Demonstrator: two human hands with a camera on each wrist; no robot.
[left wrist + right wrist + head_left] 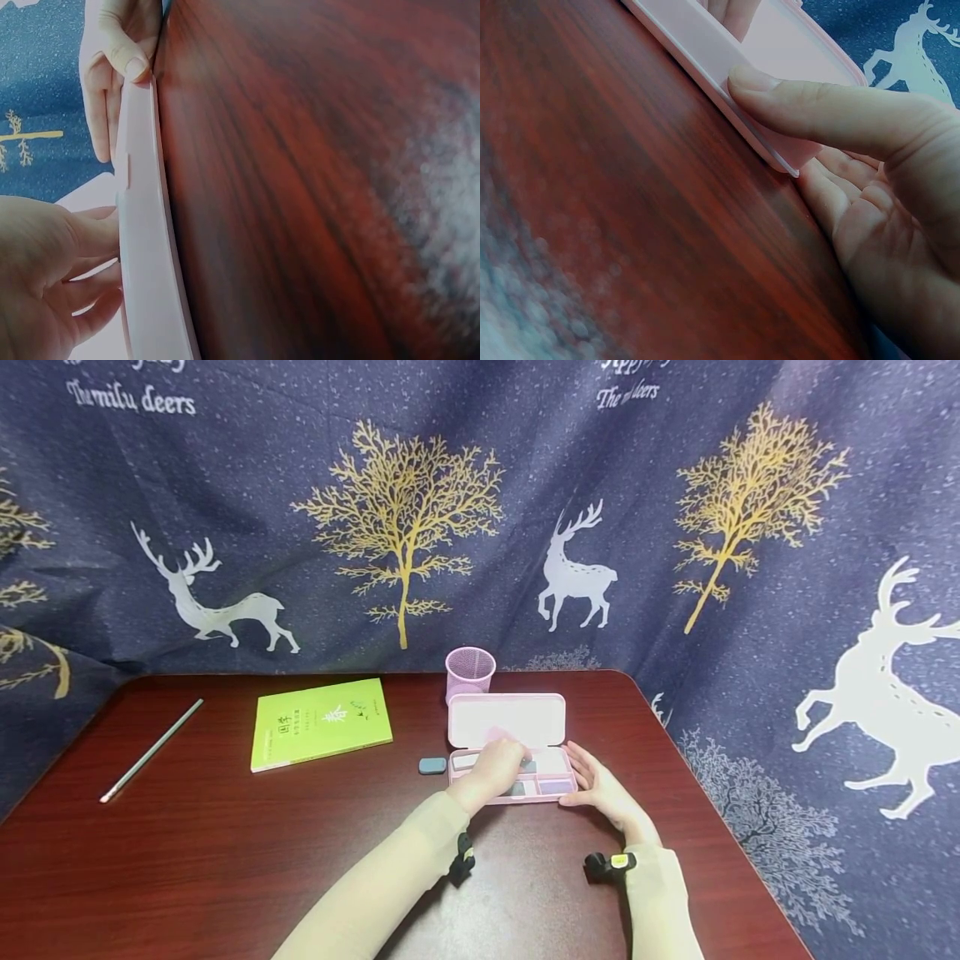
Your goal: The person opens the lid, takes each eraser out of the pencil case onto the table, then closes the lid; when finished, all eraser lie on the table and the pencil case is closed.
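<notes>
A pink pencil case [507, 801] lies on the table with its lid [506, 718] raised at the back. Its tray is divided into compartments holding several small blocks in white, grey-blue and lilac. My left hand [492, 772] reaches into the tray from the front, fingers bent down beside a grey-blue block [528, 767]. In the left wrist view, the case's front wall [146, 225] hides those fingertips; I cannot tell whether they pinch anything. With my right hand [600, 789] I grip the case's right end, thumb [780, 94] on the front wall and fingers round the side.
A blue-grey eraser [432, 766] lies just left of the case. Behind it stands a pink mesh pen cup [470, 670]. A green book [322, 724] and a pencil [152, 750] lie further left on the dark red table [225, 860]. A patterned cloth [480, 568] hangs behind.
</notes>
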